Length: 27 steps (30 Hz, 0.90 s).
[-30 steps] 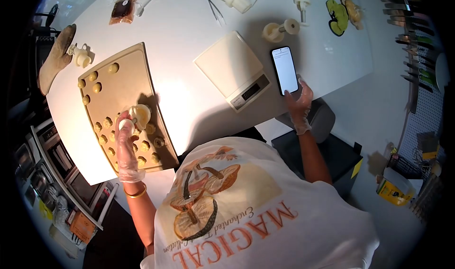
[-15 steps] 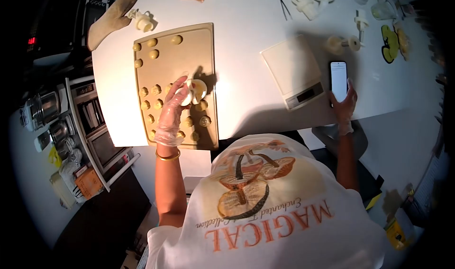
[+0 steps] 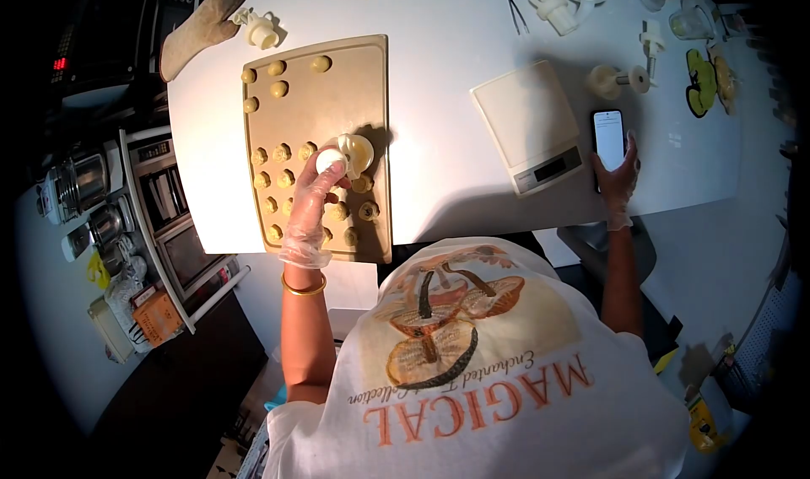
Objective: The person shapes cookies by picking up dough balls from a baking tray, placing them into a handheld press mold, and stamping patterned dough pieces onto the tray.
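— What occupies the gloved left hand (image 3: 312, 201)?
— It grips a white press (image 3: 360, 154), fingers closed around it, above the tan board (image 3: 346, 99). Patterned dough pieces (image 3: 369, 210) sit around that hand; smooth dough balls (image 3: 321, 63) lie beyond it.
— And the gloved right hand (image 3: 619, 182)?
— Thumb and fingers close on a lit phone (image 3: 608, 135) at its lower end. Whether the phone is lifted off the white surface (image 3: 439, 99) cannot be told.
— What lies between the hands?
— A scale (image 3: 521, 112), nearer the right one; a second press (image 3: 602, 81) rests beyond the phone.
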Available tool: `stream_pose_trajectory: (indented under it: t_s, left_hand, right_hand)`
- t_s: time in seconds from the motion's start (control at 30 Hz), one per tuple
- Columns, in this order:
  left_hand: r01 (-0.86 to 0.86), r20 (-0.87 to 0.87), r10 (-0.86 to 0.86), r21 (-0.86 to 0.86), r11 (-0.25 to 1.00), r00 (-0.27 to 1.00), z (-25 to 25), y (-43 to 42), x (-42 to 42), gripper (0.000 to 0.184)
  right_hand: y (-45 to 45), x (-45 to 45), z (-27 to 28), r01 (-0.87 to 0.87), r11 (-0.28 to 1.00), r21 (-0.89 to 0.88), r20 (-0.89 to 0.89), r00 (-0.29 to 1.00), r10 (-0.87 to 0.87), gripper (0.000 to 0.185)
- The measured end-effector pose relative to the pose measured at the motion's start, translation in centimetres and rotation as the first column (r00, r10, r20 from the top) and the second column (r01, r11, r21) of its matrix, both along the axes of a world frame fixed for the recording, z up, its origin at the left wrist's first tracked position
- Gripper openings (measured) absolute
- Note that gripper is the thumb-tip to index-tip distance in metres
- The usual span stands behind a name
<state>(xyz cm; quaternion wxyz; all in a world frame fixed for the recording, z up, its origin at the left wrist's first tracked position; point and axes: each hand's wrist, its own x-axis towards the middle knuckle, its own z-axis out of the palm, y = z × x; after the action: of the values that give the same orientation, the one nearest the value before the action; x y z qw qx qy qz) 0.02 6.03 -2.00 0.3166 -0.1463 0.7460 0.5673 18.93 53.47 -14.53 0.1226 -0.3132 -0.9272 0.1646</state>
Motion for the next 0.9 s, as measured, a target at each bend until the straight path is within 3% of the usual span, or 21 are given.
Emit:
stream_pose_trajectory:
  t_s: [0.2,0.3,0.43,0.63,0.73,0.9]
  left_hand:
    - [-0.01,0.109,-0.007,0.157,0.988,0.994,-0.5,-0.3,-0.1,0.052]
    - [-0.033,0.152,-0.004,0.24,0.97,0.988,-0.9,-0.3,-0.3,0.052]
    - [-0.067,0.169,0.003,0.376,0.924,0.986,-2.0,-0.4,-0.5,0.05]
    - [-0.119,0.131,0.071,0.405,0.907,0.989,-2.7,-0.7,-0.7,0.044]
    - [-0.149,0.141,0.099,0.411,0.899,0.985,-2.1,0.0,-0.8,0.028]
    - [-0.108,0.119,0.068,0.368,0.924,0.991,-2.4,0.0,-1.1,0.029]
  right_hand:
    - [-0.7,-0.3,0.9,0.0,0.998,0.067,0.013,1.0,-0.001,0.086]
    - [-1.7,-0.7,1.9,0.063,0.992,0.106,-0.066,0.996,-0.056,0.081]
    - [-3.8,-1.5,3.0,-0.091,0.992,0.091,-0.156,0.982,0.105,0.067]
    - [-6.2,-3.6,5.4,-0.227,0.968,0.104,-0.188,0.952,0.243,0.053]
    - [-6.2,-3.6,5.2,-0.193,0.978,0.08,-0.219,0.954,0.206,0.053]
    - [-6.1,-3.2,4.8,-0.167,0.984,0.061,-0.218,0.96,0.176,0.051]
